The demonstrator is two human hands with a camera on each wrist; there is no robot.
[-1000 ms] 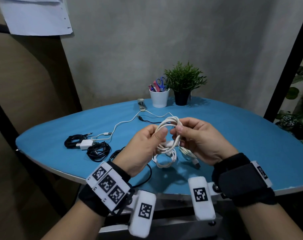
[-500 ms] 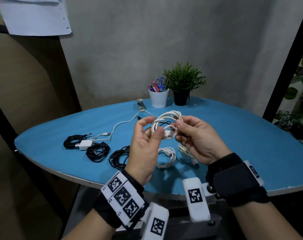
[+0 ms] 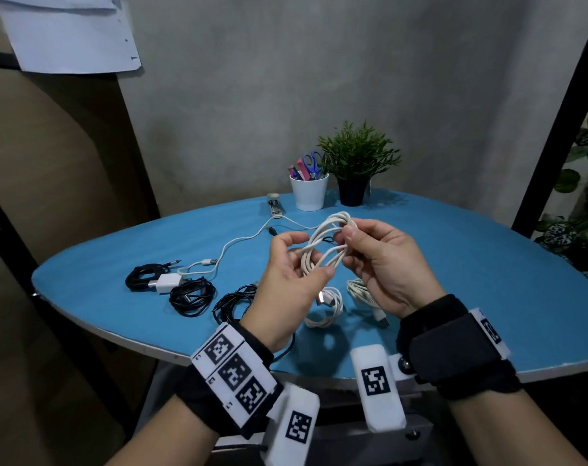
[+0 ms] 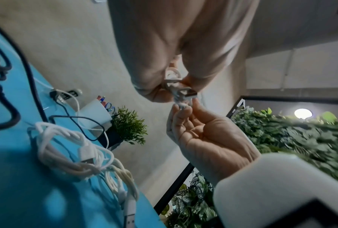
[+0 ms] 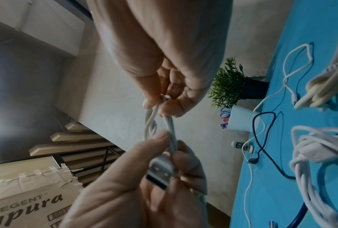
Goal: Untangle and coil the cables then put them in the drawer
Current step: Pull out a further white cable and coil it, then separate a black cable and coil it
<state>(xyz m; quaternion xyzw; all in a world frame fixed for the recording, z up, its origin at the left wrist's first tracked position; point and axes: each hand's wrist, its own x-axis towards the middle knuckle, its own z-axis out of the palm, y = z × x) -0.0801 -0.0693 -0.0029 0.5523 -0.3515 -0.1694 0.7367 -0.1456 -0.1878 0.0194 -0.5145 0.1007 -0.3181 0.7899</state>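
Above the blue bench (image 3: pixel 454 297), both hands hold a coiled white USB cable (image 3: pixel 329 243) in the air; the left hand (image 3: pixel 292 280) pinches the lower end of the coil between thumb and fingers, and the right hand (image 3: pixel 383 264) pinches its upper loops between thumb and forefinger; the right wrist view shows the cable's USB plug (image 5: pixel 160 174) lying against the fingers of the near hand, with twisted white strands running up to the other hand's fingertips; below the hands, on the bench, lie two more white cable bundles, one (image 3: pixel 326 307) just beside the other (image 3: pixel 363 294); to the left lie black cable bundles (image 3: pixel 192 294), with a white charger block (image 3: pixel 166 282) between two of them; a loose white cable (image 3: pixel 239 243) and a thin dark cable (image 4: pixel 76 121) run across the bench toward the back, where a white cup (image 3: pixel 308 193) holding scissors stands just beside a small potted plant (image 3: pixel 356 166); a sheet of paper (image 3: pixel 71 31) hangs on the wall at upper left.
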